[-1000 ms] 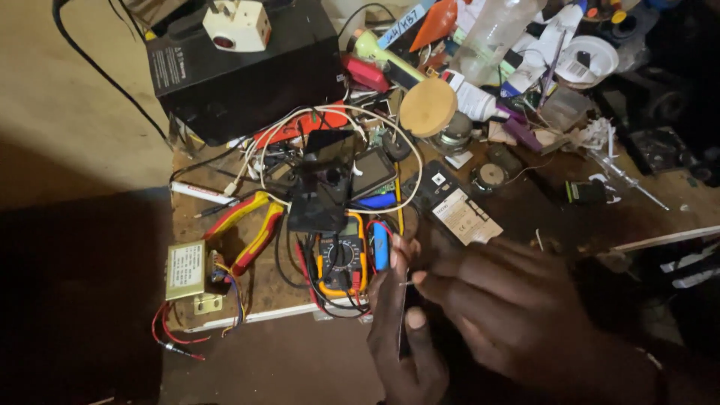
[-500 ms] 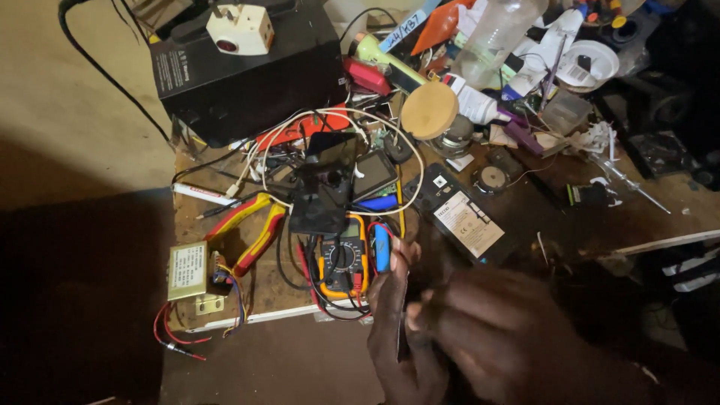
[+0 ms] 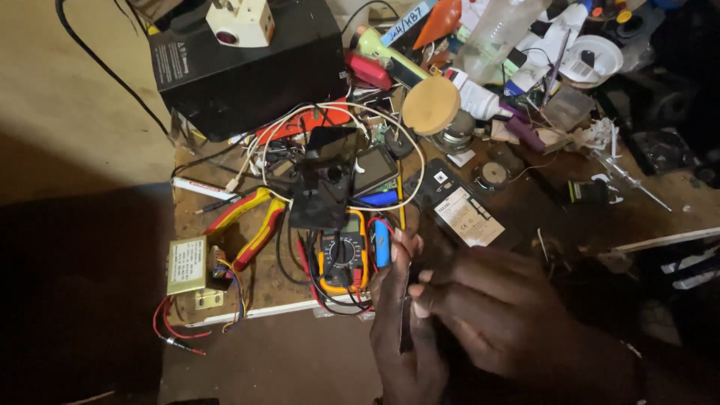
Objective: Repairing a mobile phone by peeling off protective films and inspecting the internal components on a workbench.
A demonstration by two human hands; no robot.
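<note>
Both hands are meeting at the bench's near edge, the left hand (image 3: 405, 322) cradling a thin dark flat piece (image 3: 406, 330) upright while the right hand (image 3: 487, 315) fingertips are pinching its edge to steady it, beside the orange multimeter (image 3: 341, 255)

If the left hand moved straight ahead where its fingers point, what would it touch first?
Probably the blue cylindrical battery cell just beyond the left hand fingertips, beside the orange-edged multimeter; depth is unclear.
</note>
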